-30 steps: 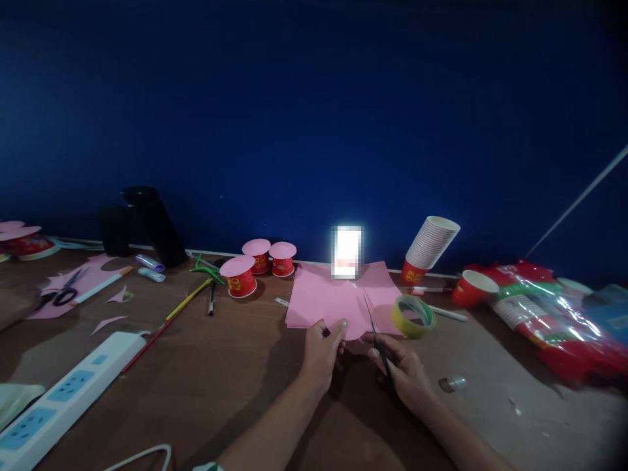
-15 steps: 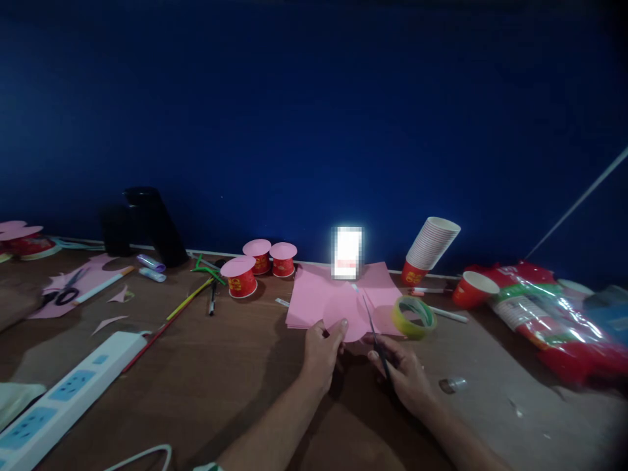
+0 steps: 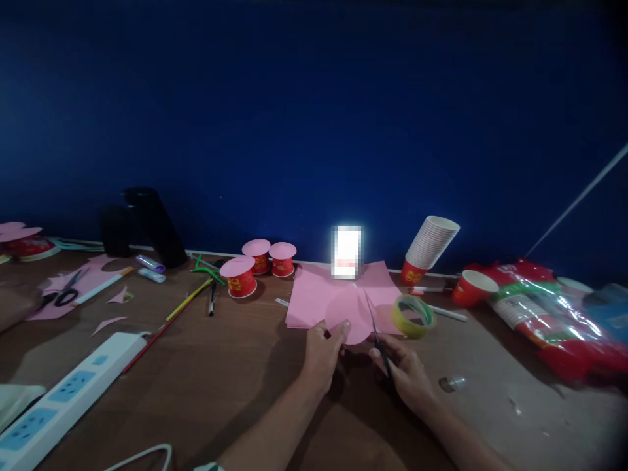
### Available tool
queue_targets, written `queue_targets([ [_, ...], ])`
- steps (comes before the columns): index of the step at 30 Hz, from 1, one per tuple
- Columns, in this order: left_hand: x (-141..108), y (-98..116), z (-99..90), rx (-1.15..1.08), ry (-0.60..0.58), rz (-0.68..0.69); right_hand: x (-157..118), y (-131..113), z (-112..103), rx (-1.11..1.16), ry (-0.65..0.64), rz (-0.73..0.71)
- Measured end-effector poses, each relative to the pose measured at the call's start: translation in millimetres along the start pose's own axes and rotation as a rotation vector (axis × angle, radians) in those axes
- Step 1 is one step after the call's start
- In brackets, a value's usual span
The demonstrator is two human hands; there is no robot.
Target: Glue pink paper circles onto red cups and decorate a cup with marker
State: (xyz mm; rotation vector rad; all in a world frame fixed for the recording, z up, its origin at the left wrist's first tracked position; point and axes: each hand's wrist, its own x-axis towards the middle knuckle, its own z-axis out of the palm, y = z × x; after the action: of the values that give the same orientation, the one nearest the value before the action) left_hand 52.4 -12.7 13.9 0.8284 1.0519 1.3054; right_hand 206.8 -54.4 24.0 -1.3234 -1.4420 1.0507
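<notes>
My left hand (image 3: 321,353) pinches the lower left edge of a pink paper circle (image 3: 349,314), thumb on top. My right hand (image 3: 405,369) is closed around the dark handles of a pair of scissors (image 3: 377,333). The blades point up and away, beside the circle's right edge. Beneath and behind the circle lies a stack of pink paper (image 3: 307,297). A roll of yellow-green tape (image 3: 413,317) rests at the stack's right corner.
Three red cups with pink discs (image 3: 242,282) stand left of the stack. Behind right leans a cup stack (image 3: 432,242), near a red cup (image 3: 473,289) and plastic-wrapped cups (image 3: 534,307). A power strip (image 3: 63,392) lies front left; another person's hand (image 3: 17,297) is beyond.
The pink circle has turned or shifted slightly and shows more of its face. The scissors have moved a little away from its right edge.
</notes>
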Motion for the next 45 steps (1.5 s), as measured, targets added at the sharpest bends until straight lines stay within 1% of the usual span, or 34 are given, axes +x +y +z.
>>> queue_targets([
  [4, -0.4, 1.6, 0.3, 0.003, -0.006, -0.004, -0.3, 0.0, -0.5, -0.028, -0.004, -0.007],
  [9, 0.1, 2.7, 0.8, -0.005, 0.008, -0.004, -0.7, -0.6, 0.1, -0.026, -0.009, 0.020],
  [15, 1.2, -0.5, 0.3, 0.004, 0.013, -0.008, -0.4, 5.2, -0.7, -0.037, 0.010, 0.045],
  [23, 3.2, -1.1, -0.8, 0.004, 0.033, -0.007, 0.7, 12.8, -2.7, -0.077, -0.011, 0.016],
  [30, 3.7, -1.3, -1.8, -0.016, 0.043, -0.002, 0.2, 6.7, -2.1, -0.089, 0.012, -0.001],
  [33, 4.7, -2.6, -2.5, -0.010, 0.053, 0.009, -0.1, 6.2, -1.8, -0.096, 0.001, 0.014],
  [40, 3.8, 1.6, -2.0, 0.014, 0.027, 0.016, 1.1, 11.6, -2.1, -0.071, -0.023, 0.028],
  [45, 2.9, 0.3, -1.4, -0.003, 0.008, 0.027, 1.5, 8.3, -2.6, -0.044, -0.017, 0.008],
])
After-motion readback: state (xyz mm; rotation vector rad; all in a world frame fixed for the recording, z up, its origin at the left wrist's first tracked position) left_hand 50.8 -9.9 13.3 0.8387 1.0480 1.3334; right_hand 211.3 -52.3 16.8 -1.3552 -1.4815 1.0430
